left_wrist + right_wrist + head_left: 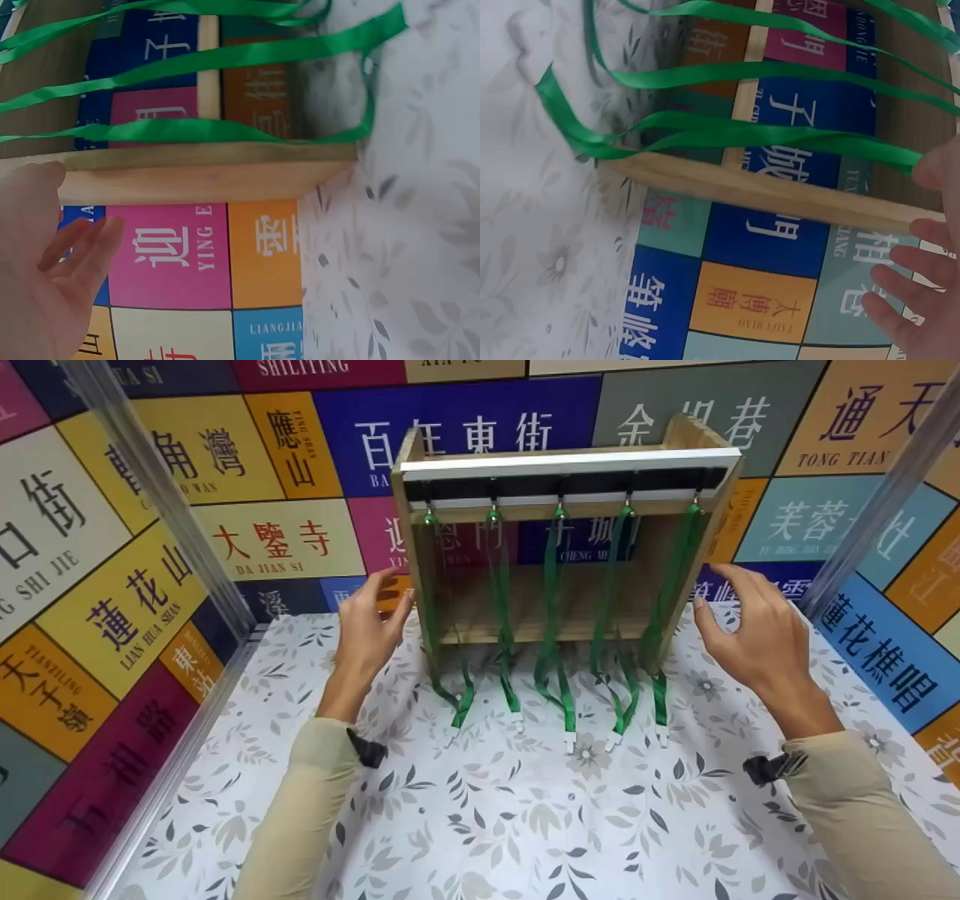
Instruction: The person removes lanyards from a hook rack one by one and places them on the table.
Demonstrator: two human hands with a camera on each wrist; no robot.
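Note:
A wooden rack (525, 634) stands upright on the table, with a black strip (525, 487) edged in white across its top front. Several green lanyards (551, 585) hang from small metal clips on that strip, their white-tipped lower ends lying on the tabletop. My left hand (371, 622) is beside the rack's left side panel (202, 180), fingers loosely bent and holding nothing. On the other side, my right hand (757, 630) is spread near the right side panel (780, 195), thumb towards the wood. Whether either thumb touches the panel, I cannot tell.
A white tablecloth (510, 825) with grey leaf patterns covers the table. Behind and at both sides rise walls of coloured panels (289, 540) with Chinese lettering. Clear upright strips (180, 765) run along the left and right corners.

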